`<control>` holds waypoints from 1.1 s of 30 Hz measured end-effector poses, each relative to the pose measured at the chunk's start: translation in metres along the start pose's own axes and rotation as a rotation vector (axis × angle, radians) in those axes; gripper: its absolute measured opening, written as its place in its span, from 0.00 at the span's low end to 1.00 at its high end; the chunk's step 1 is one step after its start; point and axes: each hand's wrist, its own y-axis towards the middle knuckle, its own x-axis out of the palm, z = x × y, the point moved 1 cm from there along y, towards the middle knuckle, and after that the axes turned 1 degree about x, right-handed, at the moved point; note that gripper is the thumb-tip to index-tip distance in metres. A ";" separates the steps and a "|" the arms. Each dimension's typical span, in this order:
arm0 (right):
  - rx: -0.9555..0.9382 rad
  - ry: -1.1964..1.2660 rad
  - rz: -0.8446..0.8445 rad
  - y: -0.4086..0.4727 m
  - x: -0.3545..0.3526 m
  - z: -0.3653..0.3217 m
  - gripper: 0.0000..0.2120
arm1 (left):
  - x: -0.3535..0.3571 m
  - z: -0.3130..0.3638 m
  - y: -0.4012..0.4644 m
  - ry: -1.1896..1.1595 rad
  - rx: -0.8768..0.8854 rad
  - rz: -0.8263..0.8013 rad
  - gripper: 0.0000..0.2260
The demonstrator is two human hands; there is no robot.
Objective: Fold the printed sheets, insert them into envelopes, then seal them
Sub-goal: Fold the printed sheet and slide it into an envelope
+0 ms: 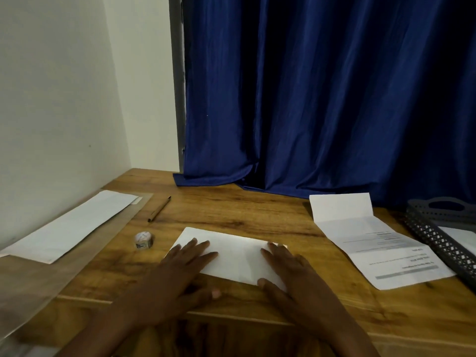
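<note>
**Both palms flat on a folded sheet at the near edge of the desk**

A folded white sheet (237, 256) lies on the wooden desk (257, 210), near the front edge and roughly in the middle. The left hand (180, 274) rests on its left end with the fingers straight and fanned out, the thumb lying on the wood just below the paper's near edge. The right hand (288, 274) presses on the right end in the same way, fingers straight, the thumb tip touching the sheet's near edge. Neither hand is curled round anything.

To the right, well apart from the hands, a printed sheet (381, 243) lies partly unfolded, its far flap standing up a little and its lines of text facing away. Its right corner runs up against a dark perforated tray (438, 235) at the desk's right edge, with something pale inside it.

On the left, a long white envelope (69, 228) lies at an angle on a clear plastic sleeve (31, 279) by the wall. Between it and the folded sheet sits a small roll of tape (144, 240), and beyond that a brown pencil (159, 209). A blue curtain (322, 99) hangs behind, its hem resting on the far part of the desk.
</note>
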 end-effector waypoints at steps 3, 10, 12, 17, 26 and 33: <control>-0.078 -0.082 -0.119 -0.017 -0.002 -0.003 0.42 | -0.003 0.001 -0.028 0.030 0.032 -0.011 0.35; -0.074 -0.114 -0.049 -0.044 -0.006 -0.003 0.38 | -0.001 -0.007 -0.053 0.035 0.062 0.118 0.35; -0.084 -0.041 0.061 -0.050 -0.002 0.002 0.37 | -0.003 -0.014 -0.054 -0.002 0.064 0.163 0.33; -0.203 0.077 0.273 -0.063 -0.001 0.009 0.28 | -0.007 -0.017 -0.059 -0.050 0.177 0.310 0.29; -0.019 0.890 0.441 -0.060 -0.037 -0.004 0.05 | -0.027 -0.005 -0.051 -0.644 0.128 0.606 0.23; 0.263 0.893 0.560 -0.010 -0.036 0.003 0.10 | -0.023 0.002 0.010 -0.775 -0.177 0.741 0.36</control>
